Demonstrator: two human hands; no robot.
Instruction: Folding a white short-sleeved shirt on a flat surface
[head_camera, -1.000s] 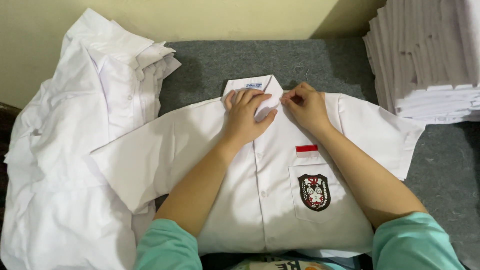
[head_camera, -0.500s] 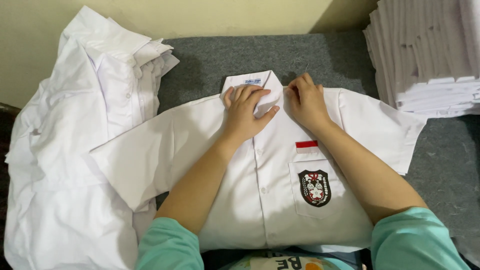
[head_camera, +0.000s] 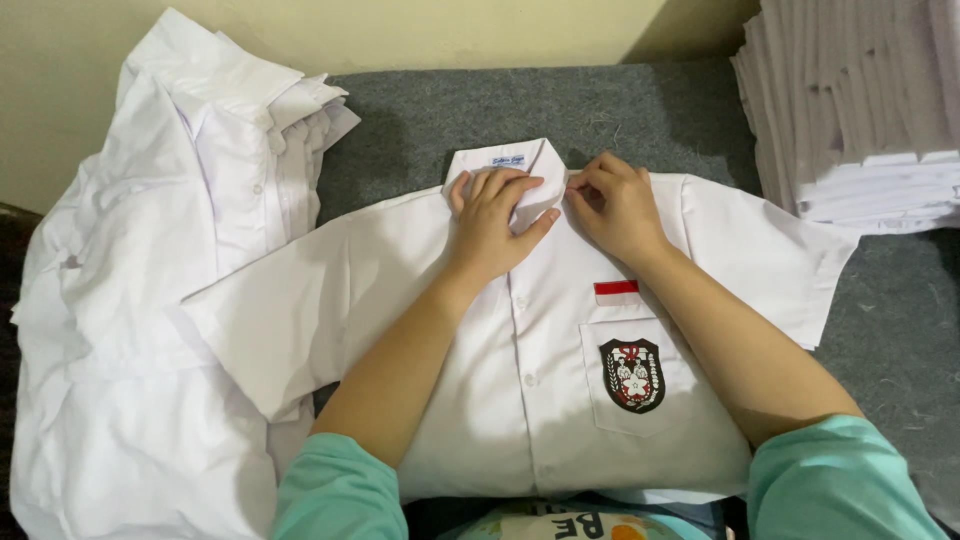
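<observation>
Nearest to me I see my teal sleeves, forearms reaching out over a white short-sleeved cotton shirt (head_camera: 520, 400) laid flat, front up, on the grey felt-like mat (head_camera: 420, 120). Its chest pocket carries a dark shield-shaped badge (head_camera: 632, 374) with a small red strip (head_camera: 616, 288) just above. At the collar (head_camera: 505, 165), my left hand (head_camera: 492, 225) lies flat, fingers relaxed and spread on the collar's left flap. My right hand (head_camera: 618, 205) pinches the collar's other flap, fingers curled on the fabric. Left lies a loose heap of white shirts (head_camera: 130, 300); far right, a neat stack of folded white shirts (head_camera: 860, 110).
</observation>
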